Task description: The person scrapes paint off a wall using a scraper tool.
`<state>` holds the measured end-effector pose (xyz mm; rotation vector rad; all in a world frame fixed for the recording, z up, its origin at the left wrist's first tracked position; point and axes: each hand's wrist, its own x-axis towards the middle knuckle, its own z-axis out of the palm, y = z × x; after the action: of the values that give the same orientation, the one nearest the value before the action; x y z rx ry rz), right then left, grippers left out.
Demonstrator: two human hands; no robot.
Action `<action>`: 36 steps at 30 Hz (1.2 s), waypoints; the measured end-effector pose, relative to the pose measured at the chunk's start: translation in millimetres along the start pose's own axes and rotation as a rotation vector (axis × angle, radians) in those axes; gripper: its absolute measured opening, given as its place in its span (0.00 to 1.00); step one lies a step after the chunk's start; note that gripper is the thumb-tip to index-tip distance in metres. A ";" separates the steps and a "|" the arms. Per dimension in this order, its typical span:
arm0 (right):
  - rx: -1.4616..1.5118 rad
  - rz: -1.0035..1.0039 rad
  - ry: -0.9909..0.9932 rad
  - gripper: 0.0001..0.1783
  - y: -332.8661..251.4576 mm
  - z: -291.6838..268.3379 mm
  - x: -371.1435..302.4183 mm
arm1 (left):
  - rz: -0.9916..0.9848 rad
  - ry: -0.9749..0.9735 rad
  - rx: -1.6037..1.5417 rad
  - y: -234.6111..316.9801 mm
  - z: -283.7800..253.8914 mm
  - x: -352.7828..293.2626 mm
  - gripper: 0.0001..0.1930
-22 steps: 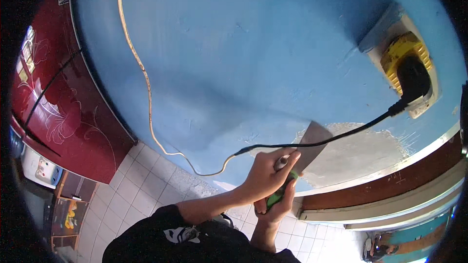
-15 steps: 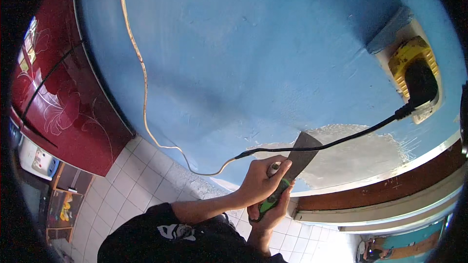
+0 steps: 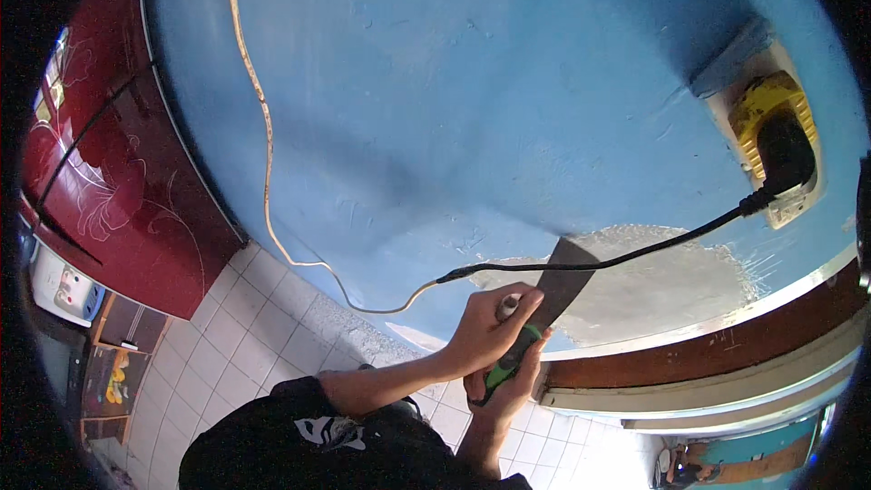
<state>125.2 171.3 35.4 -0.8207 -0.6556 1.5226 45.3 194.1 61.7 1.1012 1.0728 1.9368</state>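
Note:
Both hands grip one scraper with a green handle (image 3: pixel 504 367). My left hand (image 3: pixel 485 331) wraps the upper part of the handle near the blade, and my right hand (image 3: pixel 501 395) holds the lower end. The wide dark metal blade (image 3: pixel 562 281) lies flat against the blue wall (image 3: pixel 472 100), at the left edge of a bare grey patch (image 3: pixel 649 286) where the paint is gone. A black cable (image 3: pixel 635 254) crosses just in front of the blade's top.
The black cable runs to a plug in a yellow-stained wall socket (image 3: pixel 776 150) at upper right. A thin pale wire (image 3: pixel 263 145) hangs down the wall. A dark red fridge (image 3: pixel 109 181) stands at left; a brown ledge (image 3: pixel 726 354) runs below the patch. White floor tiles (image 3: pixel 245 327) lie below.
The view has shifted a little, and my hands with the scraper sit slightly lower and to the left in the picture. The blade stays against the edge of the bare patch.

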 end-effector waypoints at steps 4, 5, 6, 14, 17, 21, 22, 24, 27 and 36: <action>-0.073 0.002 -0.143 0.25 -4.1 -6.8 1.5 | -0.052 0.014 0.029 2.1 -0.1 3.2 0.14; -0.067 0.040 -0.245 0.25 -10.2 -2.4 -0.1 | -0.023 0.011 0.025 5.9 -0.3 5.6 0.15; -0.059 0.080 -0.348 0.26 -14.5 3.9 -1.5 | 0.009 0.030 -0.011 3.9 -1.3 5.2 0.14; 0.000 0.019 0.062 0.26 -2.1 8.3 8.5 | -0.071 -0.012 0.048 2.8 -1.7 6.2 0.13; -0.040 0.027 -0.138 0.26 -1.2 -3.9 13.5 | 0.042 0.030 0.062 5.0 2.2 7.9 0.13; 0.162 0.075 0.346 0.26 -14.4 50.6 -5.5 | 0.007 0.044 0.124 0.8 -1.9 -9.4 0.13; 0.225 0.094 0.503 0.26 -16.7 53.2 -4.8 | 0.018 0.057 0.126 4.4 -0.9 -4.1 0.13; 0.000 0.073 0.082 0.26 -8.3 5.2 7.1 | 0.091 0.076 0.052 8.1 5.9 6.0 0.13; -0.016 0.073 -0.080 0.25 -5.9 -2.7 8.5 | 0.049 0.039 0.111 3.0 4.7 7.9 0.14; -0.052 0.042 -0.102 0.26 -18.0 7.7 5.6 | 0.057 0.038 0.085 12.1 9.2 9.7 0.13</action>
<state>129.5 179.4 53.6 -0.8042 -0.7596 1.5993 47.7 199.7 78.7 1.1562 1.1652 1.9802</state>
